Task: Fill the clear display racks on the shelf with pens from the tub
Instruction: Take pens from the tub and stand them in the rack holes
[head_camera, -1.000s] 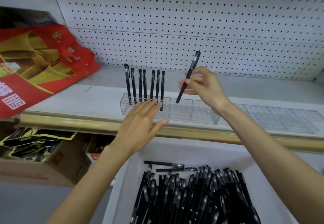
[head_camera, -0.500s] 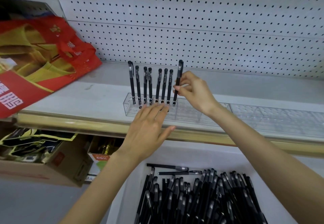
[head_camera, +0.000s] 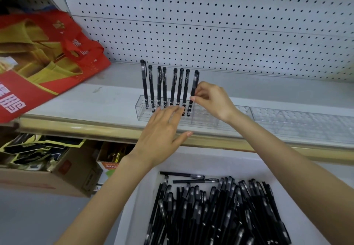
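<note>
Left of the clear rack point(head_camera: 206, 119), a red bag point(head_camera: 47, 68) lies on the shelf point(head_camera: 92, 99), well apart from the work. At the rack's left end, seven pens point(head_camera: 164, 85) are stood upright in their holes. Against the rack's front, the left hand point(head_camera: 162, 133) is laid flat with fingers straight and spread. Nothing is held in it; the rack appears to be steadied by it.

Just right of the seven pens, an eighth pen point(head_camera: 193, 91) is pinched low on its barrel by the thumb and forefinger of the right hand point(head_camera: 212, 99). Its tip is already down in the rack and its cap leans slightly rightward.

To do this step well, the pen is best straightened to match its neighbours and pressed down until it is seated. It should be let go only once it stands unaided. Downward pressure on the rack's front should be maintained, since so light a rack is probably easily slid or tipped, and the neighbouring pen should not be knocked.

Below the rack, the tub point(head_camera: 143, 193) is heaped with loose pens point(head_camera: 210, 216) for the following holes. Right of the rack, a second rack point(head_camera: 298, 122) touches it end to end; no pens are seen in it.
</note>
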`<state>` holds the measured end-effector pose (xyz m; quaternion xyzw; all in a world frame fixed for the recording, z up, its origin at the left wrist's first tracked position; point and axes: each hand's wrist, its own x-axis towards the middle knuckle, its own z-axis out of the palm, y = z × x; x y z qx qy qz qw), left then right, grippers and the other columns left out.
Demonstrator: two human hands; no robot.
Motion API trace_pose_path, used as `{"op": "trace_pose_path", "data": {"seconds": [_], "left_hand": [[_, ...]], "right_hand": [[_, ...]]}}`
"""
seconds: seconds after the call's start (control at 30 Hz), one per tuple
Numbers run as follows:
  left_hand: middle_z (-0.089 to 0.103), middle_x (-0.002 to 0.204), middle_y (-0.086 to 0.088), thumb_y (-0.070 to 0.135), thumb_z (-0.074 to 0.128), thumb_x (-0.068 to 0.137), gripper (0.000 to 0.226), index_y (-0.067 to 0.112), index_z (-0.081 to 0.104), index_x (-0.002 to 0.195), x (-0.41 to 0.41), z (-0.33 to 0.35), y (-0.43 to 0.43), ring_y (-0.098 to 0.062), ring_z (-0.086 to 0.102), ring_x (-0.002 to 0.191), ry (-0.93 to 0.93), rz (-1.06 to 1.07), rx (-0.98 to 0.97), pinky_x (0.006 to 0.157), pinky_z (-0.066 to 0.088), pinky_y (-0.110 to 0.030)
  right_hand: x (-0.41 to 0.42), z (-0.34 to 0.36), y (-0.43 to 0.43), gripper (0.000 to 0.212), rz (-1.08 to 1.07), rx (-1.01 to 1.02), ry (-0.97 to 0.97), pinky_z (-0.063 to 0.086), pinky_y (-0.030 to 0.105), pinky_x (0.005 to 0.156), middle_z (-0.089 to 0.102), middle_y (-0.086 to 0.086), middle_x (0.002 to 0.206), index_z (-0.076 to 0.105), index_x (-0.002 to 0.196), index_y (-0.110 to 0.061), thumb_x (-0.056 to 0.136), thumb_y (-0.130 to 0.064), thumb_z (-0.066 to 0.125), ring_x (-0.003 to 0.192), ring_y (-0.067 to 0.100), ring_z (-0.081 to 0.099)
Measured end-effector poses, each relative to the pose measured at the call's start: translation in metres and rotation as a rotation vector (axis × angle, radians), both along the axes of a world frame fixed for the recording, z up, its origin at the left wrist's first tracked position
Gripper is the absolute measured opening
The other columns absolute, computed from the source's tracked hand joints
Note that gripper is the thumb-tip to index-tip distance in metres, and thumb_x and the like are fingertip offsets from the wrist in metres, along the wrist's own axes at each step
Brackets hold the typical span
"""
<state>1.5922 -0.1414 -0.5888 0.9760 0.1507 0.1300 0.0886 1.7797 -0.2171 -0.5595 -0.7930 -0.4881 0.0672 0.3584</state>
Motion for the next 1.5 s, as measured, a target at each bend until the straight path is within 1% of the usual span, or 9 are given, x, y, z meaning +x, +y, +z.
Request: {"op": "trace_pose_path", "data": {"seconds": [0.17, 0.5, 0.7, 0.83, 0.93, 1.0, 1.17, 1.37, 1.5], "left_hand": [[0.019, 0.158, -0.004, 0.059, 0.024, 0.092, 0.073, 0.015, 0.022, 0.151, -0.01, 0.005, -0.007, -0.016, 0.012, 0.146, -0.034, 0.009, -0.01, 0.119, -0.001, -0.031], [0.027, 0.154, -0.003, 0.056, 0.033, 0.095, 0.068, 0.015, 0.027, 0.149, -0.043, -0.012, -0.067, -0.018, 0.024, 0.141, 0.015, -0.071, -0.115, 0.117, 0.017, -0.032], [0.031, 0.152, -0.005, 0.06, 0.029, 0.095, 0.07, 0.014, 0.029, 0.148, -0.051, -0.055, -0.108, -0.02, 0.028, 0.139, 0.184, -0.103, -0.105, 0.115, 0.024, -0.033], [0.037, 0.143, -0.002, 0.057, 0.035, 0.095, 0.064, 0.019, 0.03, 0.146, -0.059, -0.079, -0.128, -0.021, 0.037, 0.131, 0.27, -0.067, -0.119, 0.106, 0.036, -0.036], [0.038, 0.138, -0.002, 0.059, 0.037, 0.093, 0.068, 0.019, 0.029, 0.146, -0.067, -0.09, -0.137, -0.02, 0.038, 0.128, 0.32, 0.013, -0.181, 0.102, 0.04, -0.036], [0.037, 0.138, -0.004, 0.061, 0.038, 0.092, 0.072, 0.018, 0.026, 0.148, -0.071, -0.096, -0.137, -0.021, 0.037, 0.127, 0.354, 0.081, -0.215, 0.1, 0.042, -0.036], [0.035, 0.142, -0.007, 0.061, 0.04, 0.091, 0.071, 0.017, 0.029, 0.145, -0.082, -0.108, -0.138, -0.024, 0.035, 0.13, 0.399, 0.203, -0.217, 0.1, 0.043, -0.036], [0.037, 0.137, -0.002, 0.049, 0.052, 0.092, 0.061, 0.018, 0.039, 0.143, -0.089, -0.119, -0.134, -0.02, 0.033, 0.128, 0.339, 0.245, -0.326, 0.098, 0.045, -0.034], [0.04, 0.128, -0.003, 0.043, 0.063, 0.088, 0.056, 0.018, 0.045, 0.135, -0.09, -0.119, -0.133, -0.021, 0.038, 0.122, 0.274, 0.324, -0.428, 0.093, 0.047, -0.035]], "right_hand": [[-0.001, 0.008, -0.004, 0.014, -0.016, -0.012, 0.018, 0.05, 0.04, 0.091, 0.069, 0.0, 0.093, 0.062, 0.095, -0.016, 0.087, -0.026, 0.068, 0.092, 0.017, 0.065], [-0.043, 0.014, -0.113, 0.018, -0.029, 0.036, -0.028, 0.052, 0.029, 0.088, 0.066, -0.004, 0.101, 0.063, 0.102, -0.017, 0.087, -0.024, 0.068, 0.093, 0.01, 0.064], [-0.072, -0.058, -0.209, 0.025, -0.059, -0.192, 0.091, 0.05, 0.027, 0.089, 0.061, -0.01, 0.108, 0.062, 0.11, -0.024, 0.087, -0.031, 0.067, 0.101, 0.006, 0.058], [-0.083, -0.102, -0.25, 0.047, -0.137, -0.455, 0.196, 0.047, 0.029, 0.092, 0.055, -0.001, 0.121, 0.053, 0.125, -0.021, 0.084, -0.041, 0.067, 0.112, 0.017, 0.055], [-0.091, -0.117, -0.267, 0.061, -0.222, -0.539, 0.298, 0.043, 0.033, 0.1, 0.044, 0.005, 0.135, 0.045, 0.135, -0.017, 0.084, -0.042, 0.067, 0.122, 0.022, 0.048], [-0.094, -0.123, -0.276, 0.064, -0.308, -0.542, 0.326, 0.04, 0.037, 0.105, 0.041, 0.008, 0.136, 0.043, 0.136, -0.017, 0.083, -0.044, 0.068, 0.127, 0.025, 0.044], [-0.1, -0.129, -0.291, 0.058, -0.418, -0.476, 0.368, 0.035, 0.03, 0.102, 0.038, 0.008, 0.137, 0.044, 0.135, -0.016, 0.087, -0.038, 0.066, 0.127, 0.023, 0.042], [-0.1, -0.134, -0.292, 0.054, -0.448, -0.395, 0.381, 0.039, 0.029, 0.099, 0.049, 0.007, 0.131, 0.049, 0.131, -0.016, 0.084, -0.033, 0.07, 0.121, 0.019, 0.049], [-0.095, -0.136, -0.287, 0.054, -0.485, -0.342, 0.438, 0.043, 0.024, 0.085, 0.053, 0.006, 0.123, 0.049, 0.13, -0.015, 0.083, -0.028, 0.073, 0.103, 0.015, 0.054]]}}
